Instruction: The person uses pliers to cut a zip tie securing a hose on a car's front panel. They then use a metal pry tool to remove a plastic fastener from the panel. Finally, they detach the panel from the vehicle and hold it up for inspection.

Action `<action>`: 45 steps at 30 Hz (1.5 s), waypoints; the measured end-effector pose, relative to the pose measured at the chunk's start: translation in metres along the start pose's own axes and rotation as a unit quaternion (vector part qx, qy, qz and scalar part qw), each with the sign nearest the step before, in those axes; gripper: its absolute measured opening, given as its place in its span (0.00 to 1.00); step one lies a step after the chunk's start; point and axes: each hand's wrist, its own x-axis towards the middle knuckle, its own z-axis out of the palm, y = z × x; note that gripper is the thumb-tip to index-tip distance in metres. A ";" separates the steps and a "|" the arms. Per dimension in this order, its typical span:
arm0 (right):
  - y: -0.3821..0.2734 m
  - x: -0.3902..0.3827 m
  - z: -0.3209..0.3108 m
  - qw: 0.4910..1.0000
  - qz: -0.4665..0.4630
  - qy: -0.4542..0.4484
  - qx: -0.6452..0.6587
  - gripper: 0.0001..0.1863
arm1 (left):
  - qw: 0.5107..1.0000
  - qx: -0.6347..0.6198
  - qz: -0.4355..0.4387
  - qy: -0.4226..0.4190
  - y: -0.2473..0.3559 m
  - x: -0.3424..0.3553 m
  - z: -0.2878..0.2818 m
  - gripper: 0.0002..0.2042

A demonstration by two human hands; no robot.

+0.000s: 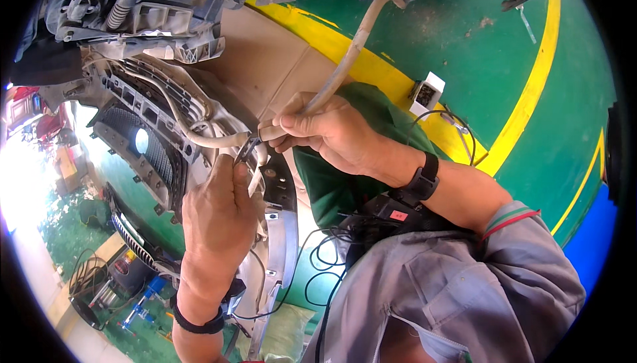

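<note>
Beside the grilled car panel (171, 164), the work seems partway: a pale hose (354, 51) and a beige tube (215, 141) have their ends close together at the fingertips, but whether they are joined is hidden, so what is left cannot be told for certain. The right hand (335, 131) has a narrow grip, thumb and fingers pinched around the hose near its end. The left hand (222, 207) pinches a small dark metal piece (247, 149) beside the tube's end; whether tool or clamp is unclear
</note>
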 end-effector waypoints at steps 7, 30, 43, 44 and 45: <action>-0.006 -0.003 0.000 1.000 0.017 -0.017 -0.014 0.05 | 1.000 -0.016 -0.003 -0.009 0.003 0.002 0.006 0.10; -0.005 -0.012 -0.004 0.985 -0.070 0.040 -0.153 0.05 | 0.992 0.097 -0.045 -0.062 0.013 0.032 0.019 0.10; -0.024 -0.013 -0.016 0.988 -0.002 0.002 -0.155 0.05 | 0.964 -0.194 -0.035 -0.178 -0.031 0.047 0.034 0.13; -0.027 -0.014 -0.015 0.987 0.003 0.001 -0.161 0.05 | 0.957 -0.219 -0.033 -0.188 -0.034 0.047 0.035 0.13; -0.029 -0.014 -0.014 0.986 0.008 0.002 -0.167 0.05 | 0.952 -0.234 -0.035 -0.193 -0.038 0.046 0.038 0.14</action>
